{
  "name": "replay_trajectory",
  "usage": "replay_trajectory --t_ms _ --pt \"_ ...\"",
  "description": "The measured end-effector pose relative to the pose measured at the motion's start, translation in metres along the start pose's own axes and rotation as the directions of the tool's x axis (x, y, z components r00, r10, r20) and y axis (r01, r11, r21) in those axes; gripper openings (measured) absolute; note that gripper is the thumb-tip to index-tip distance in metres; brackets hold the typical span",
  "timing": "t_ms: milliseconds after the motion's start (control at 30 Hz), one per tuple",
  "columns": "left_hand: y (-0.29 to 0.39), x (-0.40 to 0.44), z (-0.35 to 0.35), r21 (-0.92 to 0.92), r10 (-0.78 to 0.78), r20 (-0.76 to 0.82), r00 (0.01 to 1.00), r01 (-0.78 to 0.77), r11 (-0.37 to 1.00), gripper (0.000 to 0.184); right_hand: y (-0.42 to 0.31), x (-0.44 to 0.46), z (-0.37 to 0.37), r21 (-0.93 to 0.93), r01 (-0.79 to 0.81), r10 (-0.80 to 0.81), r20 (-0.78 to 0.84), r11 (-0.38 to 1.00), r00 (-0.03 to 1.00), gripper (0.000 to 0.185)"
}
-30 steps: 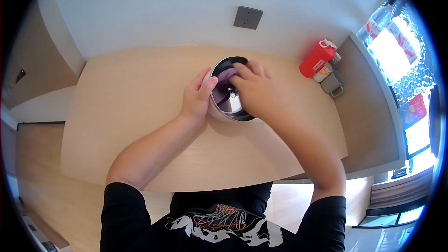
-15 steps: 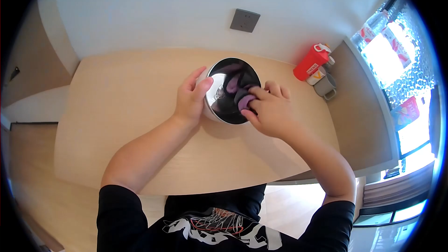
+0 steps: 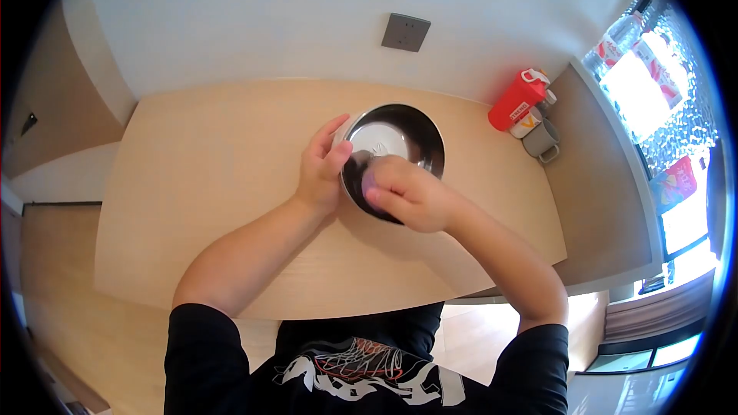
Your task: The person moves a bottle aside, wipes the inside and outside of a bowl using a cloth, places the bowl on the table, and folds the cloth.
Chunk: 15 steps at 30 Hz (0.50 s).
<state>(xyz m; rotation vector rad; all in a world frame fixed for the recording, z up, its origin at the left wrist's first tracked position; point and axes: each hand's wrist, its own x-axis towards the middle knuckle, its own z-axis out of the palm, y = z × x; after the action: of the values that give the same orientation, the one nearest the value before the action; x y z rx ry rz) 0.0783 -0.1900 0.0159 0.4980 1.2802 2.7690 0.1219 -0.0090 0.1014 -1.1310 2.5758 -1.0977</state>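
A round bowl (image 3: pixel 419 134), pale outside and dark and shiny within, is held tilted above the light wooden table (image 3: pixel 207 177). My left hand (image 3: pixel 323 165) grips its left rim, with the thumb over the edge. Inside the bowl, at the lower left of its inner wall, my right hand (image 3: pixel 407 194) presses a purple cloth (image 3: pixel 369 181). Most of the cloth is hidden under the fingers.
Near the table's right back corner stand a red bottle (image 3: pixel 516 101), a small white cup (image 3: pixel 526 122) and a grey mug (image 3: pixel 540 140). Beyond them rises a wooden side panel (image 3: pixel 600 177). A dark socket (image 3: pixel 406 32) is on the wall.
My right hand has moved with the purple cloth from the upper part of the bowl, past its right side, to the lower left inside. My left hand keeps its hold on the rim.
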Motion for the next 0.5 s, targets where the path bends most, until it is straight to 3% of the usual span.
replay_trajectory --t_ms 67,100,200,300,400,433,500 --pt "-0.002 0.001 -0.006 0.002 0.023 0.063 0.998 -0.023 1.000 0.068 -0.004 -0.012 -0.005 -0.200 0.035 -0.017 0.091 0.979 0.996 0.013" --pt "-0.001 0.000 -0.005 0.006 0.037 0.082 0.996 -0.038 0.999 0.067 -0.007 -0.023 -0.007 -0.425 0.046 -0.039 0.024 0.904 0.999 0.013" --pt "0.002 -0.002 0.001 0.033 -0.032 0.008 0.999 0.032 0.999 0.064 -0.020 -0.032 -0.023 -0.814 -0.205 0.111 -0.172 0.544 0.979 0.010" --pt "-0.004 0.000 0.001 0.010 -0.126 -0.033 0.992 0.126 0.992 0.059 -0.009 -0.022 -0.030 -0.940 -0.228 -0.030 -0.243 0.254 0.970 0.012" --pt "-0.009 -0.007 0.005 -0.053 -0.205 -0.057 0.977 0.202 0.978 0.054 -0.006 0.005 -0.022 -0.930 -0.111 -0.315 -0.229 0.351 0.921 0.015" --pt "-0.010 -0.009 0.007 -0.077 -0.230 -0.070 0.971 0.225 0.971 0.053 -0.011 0.013 -0.020 -0.867 -0.039 -0.279 -0.202 0.496 0.939 0.013" --pt "-0.014 -0.008 0.005 -0.061 -0.150 -0.110 0.982 0.144 0.988 0.051 -0.008 0.023 -0.006 -0.810 0.053 -0.317 -0.168 0.585 0.933 0.013"
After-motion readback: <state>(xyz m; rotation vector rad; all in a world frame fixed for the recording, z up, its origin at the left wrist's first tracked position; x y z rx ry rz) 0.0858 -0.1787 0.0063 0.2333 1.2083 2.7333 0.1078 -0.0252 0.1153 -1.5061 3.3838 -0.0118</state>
